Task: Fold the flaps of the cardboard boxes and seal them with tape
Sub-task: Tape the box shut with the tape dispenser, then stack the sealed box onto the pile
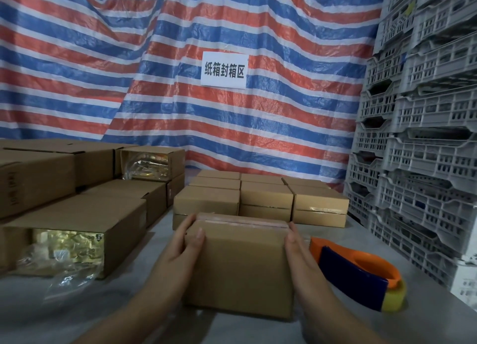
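I hold the small cardboard box point(238, 266) in front of me at 6 o'clock, on the grey table point(426, 325). My left hand point(184, 243) grips its left side, with the thumb lying on the top panel, and my right hand point(299, 251) presses flat against the right side with straight fingers. So the hands are apart, with the box clamped between them. The far end shows a pale strip, perhaps tape, but I cannot tell this for sure.

I judge the box to be light and quite stiff, with dry and not slippery walls. The side walls near the corners are the best place to hold, because the middle of a panel may bend in.

The tape dispenser point(361, 274), orange and dark blue, lies at 3 o'clock just beside my right hand. Closed small boxes point(260, 196) stand stacked at 12 o'clock. Bigger cartons point(77, 230) with shiny bags inside are at 9 o'clock. Behind hangs a striped tarp point(180, 60) with a paper sign point(224, 69), and grey crates point(423, 137) are piled at 2 o'clock.
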A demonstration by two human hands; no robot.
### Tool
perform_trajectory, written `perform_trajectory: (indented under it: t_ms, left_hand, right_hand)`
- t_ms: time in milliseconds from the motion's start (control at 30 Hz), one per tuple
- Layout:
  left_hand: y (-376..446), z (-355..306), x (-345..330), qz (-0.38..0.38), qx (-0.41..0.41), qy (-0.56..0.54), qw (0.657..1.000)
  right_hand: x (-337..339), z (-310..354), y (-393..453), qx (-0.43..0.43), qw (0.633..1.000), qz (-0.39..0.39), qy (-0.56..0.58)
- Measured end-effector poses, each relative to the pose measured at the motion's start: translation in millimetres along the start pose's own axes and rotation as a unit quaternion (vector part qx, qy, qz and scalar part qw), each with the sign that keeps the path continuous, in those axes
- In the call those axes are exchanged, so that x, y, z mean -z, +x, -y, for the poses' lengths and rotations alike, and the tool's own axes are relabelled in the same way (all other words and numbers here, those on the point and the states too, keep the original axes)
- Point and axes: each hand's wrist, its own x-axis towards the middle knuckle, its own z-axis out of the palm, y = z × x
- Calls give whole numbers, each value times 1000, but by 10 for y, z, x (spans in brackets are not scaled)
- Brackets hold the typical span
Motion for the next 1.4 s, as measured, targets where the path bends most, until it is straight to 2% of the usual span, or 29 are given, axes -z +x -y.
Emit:
perform_trajectory:
  t_ms: [67,167,300,400,500,600,833,967,1067,1133,1200,1233,1333,1400]
  left_hand:
    - [-16,75,15,5,16,1,1000]
    - [-30,143,50,15,29,13,999]
    - [151,0,-9,-15,33,51,998]
    - [467,-195,-135,-7,73,58,996]
    - [737,-207,-271,42,128,50,990]
    - [846,-103,-402,72,147,32,986]
    - [1116,-44,-874,60,109,3,992]
    - [1306,5,-1095,52,54,32,997]
    - [1386,120,-1165,80,-7,126,989]
    - [1365,197,-1167,84,-101,272,953]
    - [1309,228,-1114,93,-217,413,879]
    - [1283,223,-1067,107,-247,458,847]
    - [1268,214,-938,137,-270,546,781]
    - [1287,208,-912,139,-277,572,759]
  right_hand:
    - [41,-49,-104,-13,999,39,20]
    - [77,-120,-215,18,996,90,14]
    - [46,48,-108,-22,998,32,40]
    - [118,260,226,-50,998,-21,-24]
    - [231,368,562,-110,994,-17,-17]
    - [305,372,780,-123,992,-3,-13]
    - [525,376,1123,-100,994,-22,-45]
    - [625,270,1396,-3,973,-80,-219]
    - [638,270,1501,42,954,-59,-291]
    - [632,286,1531,60,932,-28,-355]
    - [651,240,1512,108,904,-1,-414]
    - [670,215,1446,143,884,-3,-444]
    - [753,105,1214,250,797,13,-549]
    - [798,56,1163,248,753,43,-608]
